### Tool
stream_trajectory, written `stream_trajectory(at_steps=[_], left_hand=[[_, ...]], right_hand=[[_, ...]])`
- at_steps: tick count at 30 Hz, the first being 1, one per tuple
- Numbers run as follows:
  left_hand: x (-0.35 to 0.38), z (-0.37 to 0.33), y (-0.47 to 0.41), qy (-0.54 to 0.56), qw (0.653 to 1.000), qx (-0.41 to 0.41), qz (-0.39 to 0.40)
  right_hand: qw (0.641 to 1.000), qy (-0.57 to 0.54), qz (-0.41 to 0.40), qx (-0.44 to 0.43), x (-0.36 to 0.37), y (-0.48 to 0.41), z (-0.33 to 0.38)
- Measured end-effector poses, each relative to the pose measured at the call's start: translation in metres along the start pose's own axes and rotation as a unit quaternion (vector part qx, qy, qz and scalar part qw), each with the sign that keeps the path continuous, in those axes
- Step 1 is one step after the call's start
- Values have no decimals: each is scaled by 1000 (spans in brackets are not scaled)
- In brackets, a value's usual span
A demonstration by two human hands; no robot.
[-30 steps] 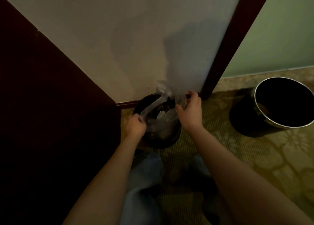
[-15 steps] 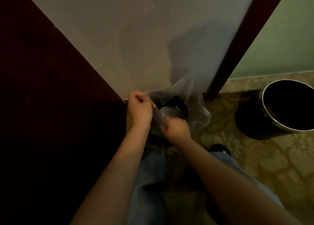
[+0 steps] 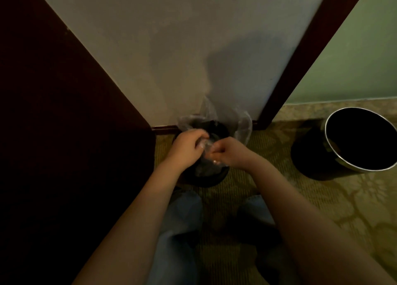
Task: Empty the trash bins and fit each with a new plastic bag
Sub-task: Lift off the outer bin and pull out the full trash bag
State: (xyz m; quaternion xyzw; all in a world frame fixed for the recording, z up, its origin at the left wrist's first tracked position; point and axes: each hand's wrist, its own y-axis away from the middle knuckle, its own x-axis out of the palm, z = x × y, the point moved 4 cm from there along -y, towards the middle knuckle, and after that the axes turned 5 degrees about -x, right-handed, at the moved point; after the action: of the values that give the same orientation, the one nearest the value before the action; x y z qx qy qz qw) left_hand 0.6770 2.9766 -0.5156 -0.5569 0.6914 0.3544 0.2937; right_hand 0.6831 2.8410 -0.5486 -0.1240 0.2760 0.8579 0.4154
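Head view: a person crouched over a small bin [image 3: 206,178] that stood in the corner against the wall [image 3: 171,59].
Step in hand: the bag was probably being gathered at its mouth for lifting out, though it might have been a fresh one being worked open.
Bag: the plastic bag [image 3: 243,127] sat in the small bin, its loose flaps standing above the far rim.
Left hand: the left hand [image 3: 189,144] had its fingers curled, pinching bunched film over the bin's mouth.
Right hand: the right hand [image 3: 229,153] was just beside it, clenched on the same bunch.
Next move: it likely called for a firm hold and a straight lift, since thin film tears easily.
Materials: the bag was clear, thin and crinkled; the small bin was round, dark and dull.
Second bin: a larger round bin [image 3: 365,134] with a bright metal rim lay tilted well apart to the right, and no bag showed in it.
Floor: the carpet [image 3: 322,209] was patterned and ribbed.
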Motion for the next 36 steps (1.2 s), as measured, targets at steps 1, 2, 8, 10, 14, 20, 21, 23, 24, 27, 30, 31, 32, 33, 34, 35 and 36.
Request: stream_trajectory(at_steps=[1, 2, 8, 10, 14, 20, 21, 23, 24, 27, 30, 31, 32, 33, 34, 35, 36], left_hand=[[0, 3, 1, 13, 1000, -9, -2], [0, 6, 2, 34, 999, -17, -2], [-12, 15, 10, 79, 995, -43, -38], [-14, 13, 11, 94, 994, -28, -50], [-15, 9, 16, 115, 991, -13, -62], [-19, 23, 23, -16, 999, -26, 37], [-20, 26, 25, -37, 998, -29, 46], [-23, 27, 28, -63, 996, -26, 59], [-24, 26, 29, -79, 995, -17, 66], [-28, 21, 33, -129, 987, 8, 91], [-34, 16, 36, -162, 978, 36, 122], [-36, 16, 38, -170, 975, 46, 137], [-39, 16, 39, -184, 969, 56, 155], [-40, 15, 41, -203, 962, 67, 172], [-40, 13, 43, -220, 955, 84, 183], [-40, 10, 45, -231, 949, 105, 189], [-39, 7, 47, -239, 944, 123, 193]], right_hand=[[999, 43, -1, 11, -2, 0, -1], [996, 88, -7, 25, -4, 1, -3], [996, 57, 15, 62, -1, 8, -14], [998, 65, -23, 0, 7, 8, 2], [983, 146, -100, -49, 24, 6, 17], [950, 196, -229, 82, 3, 16, -11], [950, 175, -247, 81, -3, 17, -14], [949, 158, -271, 38, -11, 15, -11], [946, 173, -274, -5, -13, 12, -5], [941, 233, -202, -139, -4, -6, 18], [930, 329, -49, -156, 12, -29, 26], [920, 357, -16, -162, 15, -35, 28], [910, 375, 2, -175, 16, -40, 33], [902, 386, 10, -194, 17, -45, 39], [891, 399, 17, -216, 20, -50, 47], [878, 416, 31, -233, 22, -55, 53], [866, 435, 50, -240, 25, -60, 59]])
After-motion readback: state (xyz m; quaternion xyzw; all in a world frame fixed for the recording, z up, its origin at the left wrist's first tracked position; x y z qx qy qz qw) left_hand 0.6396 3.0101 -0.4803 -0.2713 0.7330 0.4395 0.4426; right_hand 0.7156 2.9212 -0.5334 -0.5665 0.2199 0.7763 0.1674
